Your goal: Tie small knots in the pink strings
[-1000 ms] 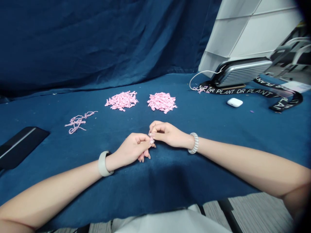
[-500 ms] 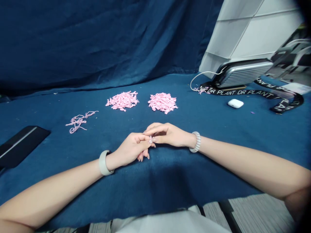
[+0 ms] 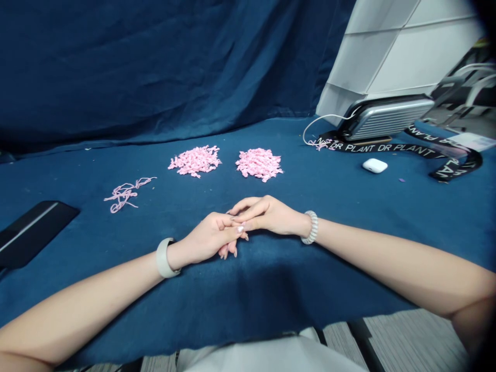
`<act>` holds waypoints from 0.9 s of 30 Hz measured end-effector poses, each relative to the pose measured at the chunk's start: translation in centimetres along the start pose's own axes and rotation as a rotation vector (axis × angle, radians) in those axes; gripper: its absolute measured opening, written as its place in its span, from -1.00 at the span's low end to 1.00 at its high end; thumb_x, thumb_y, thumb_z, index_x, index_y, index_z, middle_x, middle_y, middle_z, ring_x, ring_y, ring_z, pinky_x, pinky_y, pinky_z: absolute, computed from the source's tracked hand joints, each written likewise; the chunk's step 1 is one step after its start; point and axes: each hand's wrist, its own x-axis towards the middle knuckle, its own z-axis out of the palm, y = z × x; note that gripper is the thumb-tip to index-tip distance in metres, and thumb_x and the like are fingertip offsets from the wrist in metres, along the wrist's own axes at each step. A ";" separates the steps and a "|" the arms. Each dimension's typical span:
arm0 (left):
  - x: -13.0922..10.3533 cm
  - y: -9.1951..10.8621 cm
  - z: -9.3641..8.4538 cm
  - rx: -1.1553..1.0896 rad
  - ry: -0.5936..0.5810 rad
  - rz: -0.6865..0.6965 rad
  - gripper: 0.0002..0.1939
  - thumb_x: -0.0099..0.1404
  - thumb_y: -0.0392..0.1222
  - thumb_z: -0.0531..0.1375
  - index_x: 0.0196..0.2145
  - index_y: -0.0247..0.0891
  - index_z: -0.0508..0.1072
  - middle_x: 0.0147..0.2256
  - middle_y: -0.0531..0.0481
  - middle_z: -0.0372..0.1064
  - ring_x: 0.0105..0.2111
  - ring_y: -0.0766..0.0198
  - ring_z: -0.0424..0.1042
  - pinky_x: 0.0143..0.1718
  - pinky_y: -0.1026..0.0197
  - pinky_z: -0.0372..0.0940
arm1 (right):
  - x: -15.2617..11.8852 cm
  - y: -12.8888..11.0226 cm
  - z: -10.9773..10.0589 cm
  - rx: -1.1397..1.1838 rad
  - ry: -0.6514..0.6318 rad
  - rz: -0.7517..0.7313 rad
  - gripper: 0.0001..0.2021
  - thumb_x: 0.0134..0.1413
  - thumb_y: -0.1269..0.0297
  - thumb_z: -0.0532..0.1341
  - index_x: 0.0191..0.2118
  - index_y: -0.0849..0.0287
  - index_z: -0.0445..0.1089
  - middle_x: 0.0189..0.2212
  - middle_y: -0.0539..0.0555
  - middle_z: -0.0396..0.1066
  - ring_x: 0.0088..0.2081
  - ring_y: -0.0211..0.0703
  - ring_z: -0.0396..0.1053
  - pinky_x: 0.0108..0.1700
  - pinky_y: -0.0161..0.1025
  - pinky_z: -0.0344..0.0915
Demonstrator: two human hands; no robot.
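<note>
My left hand [image 3: 207, 238] and my right hand [image 3: 273, 216] meet above the blue cloth, fingertips pressed together in a pinch. Whatever sits between the thumbs and index fingers is hidden and too small to name. The right fingers reach over the left ones, and the lower left fingers curl underneath. Beyond the hands lie two heaps of small pink knotted yarn-like pieces, a left heap [image 3: 196, 160] and a right heap [image 3: 259, 164]. Farther left, loose pink yarn strands [image 3: 123, 196] lie tangled on the cloth.
A black flat object [image 3: 34, 232] rests at the left edge. At the right are a white earbud case [image 3: 374, 165], a black lettered strap [image 3: 387, 148] and a silver ribbed case [image 3: 395, 119] with a white cable. A blue curtain [image 3: 155, 67] hangs behind.
The fingertips have shifted slightly; the right index finger has bent closer to the left thumb. A small pink bit that showed between the fingers is now covered. The heaps have not moved.
</note>
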 end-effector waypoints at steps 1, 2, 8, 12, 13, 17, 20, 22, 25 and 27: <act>0.0 0.0 0.0 -0.007 -0.004 -0.001 -0.63 0.19 0.02 0.12 -0.39 -0.43 0.40 -0.68 0.04 0.31 -0.76 0.54 0.20 -0.69 0.49 0.10 | 0.0 0.0 0.1 0.021 0.021 -0.001 -0.85 -0.11 0.37 0.32 -0.31 0.12 0.54 -0.16 0.07 0.40 -0.16 -0.26 0.36 -0.09 -0.26 0.31; 0.0 0.0 0.0 -0.018 -0.003 -0.002 -0.64 0.19 0.02 0.12 -0.39 -0.43 0.39 -0.67 0.05 0.31 -0.76 0.54 0.20 -0.69 0.49 0.10 | 0.0 0.1 0.2 0.033 0.046 -0.007 -0.87 -0.12 0.37 0.32 -0.34 0.12 0.54 -0.18 0.06 0.41 -0.18 -0.26 0.37 -0.09 -0.25 0.31; 0.3 0.0 0.3 -0.116 0.064 0.009 -0.65 0.20 0.02 0.12 -0.40 -0.40 0.32 -0.66 0.09 0.28 -0.74 0.57 0.18 -0.69 0.51 0.10 | 0.0 0.1 0.8 -0.128 0.250 -0.118 -0.95 -0.07 0.36 0.29 -0.45 0.17 0.53 -0.29 0.05 0.40 -0.27 -0.28 0.36 -0.09 -0.23 0.29; 0.6 0.1 0.6 -0.163 0.122 0.007 -0.67 0.19 0.00 0.13 -0.36 -0.39 0.32 -0.60 0.09 0.31 -0.68 0.56 0.24 -0.64 0.50 0.16 | -0.1 0.2 0.9 -0.250 0.339 -0.168 -0.92 -0.03 0.42 0.25 -0.48 0.21 0.48 -0.33 0.06 0.36 -0.28 -0.28 0.33 -0.14 -0.24 0.27; 0.6 0.1 0.6 -0.167 0.131 0.006 -0.68 0.18 0.00 0.14 -0.36 -0.38 0.32 -0.58 0.08 0.32 -0.66 0.56 0.25 -0.62 0.49 0.18 | -0.1 0.2 0.9 -0.267 0.357 -0.174 -0.91 -0.03 0.43 0.24 -0.49 0.22 0.47 -0.33 0.06 0.34 -0.29 -0.28 0.32 -0.17 -0.25 0.26; 0.6 -0.1 0.7 -0.162 0.159 0.003 -0.69 0.15 -0.01 0.18 -0.37 -0.38 0.33 -0.48 0.03 0.37 -0.60 0.55 0.27 -0.52 0.45 0.23 | 0.0 0.3 0.9 -0.311 0.404 -0.191 -0.89 -0.01 0.44 0.21 -0.51 0.25 0.42 -0.36 0.06 0.30 -0.31 -0.28 0.29 -0.23 -0.27 0.24; 0.5 -0.3 0.7 -0.149 0.165 0.028 -0.69 0.13 -0.02 0.20 -0.37 -0.38 0.35 -0.44 0.01 0.37 -0.56 0.54 0.28 -0.48 0.43 0.23 | 0.0 0.2 0.9 -0.336 0.386 -0.203 -0.87 0.02 0.44 0.19 -0.52 0.26 0.39 -0.38 0.06 0.29 -0.32 -0.28 0.28 -0.22 -0.27 0.22; 0.4 -0.4 0.6 -0.119 0.161 0.068 -0.71 0.14 -0.03 0.19 -0.38 -0.38 0.36 -0.47 0.03 0.34 -0.53 0.52 0.28 -0.45 0.42 0.22 | 0.0 0.1 1.0 -0.348 0.369 -0.212 -0.86 0.03 0.44 0.19 -0.52 0.26 0.37 -0.39 0.06 0.28 -0.32 -0.28 0.27 -0.22 -0.27 0.22; 0.4 -0.7 0.4 -0.089 0.173 0.145 -0.73 0.17 -0.06 0.17 -0.42 -0.38 0.36 -0.48 0.05 0.29 -0.49 0.52 0.26 -0.39 0.41 0.19 | -0.1 0.0 1.0 -0.360 0.361 -0.223 -0.85 0.03 0.46 0.18 -0.53 0.25 0.36 -0.39 0.05 0.28 -0.31 -0.28 0.27 -0.21 -0.28 0.22; 0.4 -0.8 0.3 -0.114 0.175 0.179 -0.74 0.17 -0.08 0.17 -0.45 -0.39 0.34 -0.44 0.04 0.28 -0.44 0.52 0.24 -0.35 0.41 0.18 | -0.1 0.0 1.0 -0.366 0.359 -0.228 -0.85 0.03 0.47 0.17 -0.53 0.24 0.36 -0.40 0.04 0.28 -0.31 -0.29 0.27 -0.21 -0.28 0.22</act>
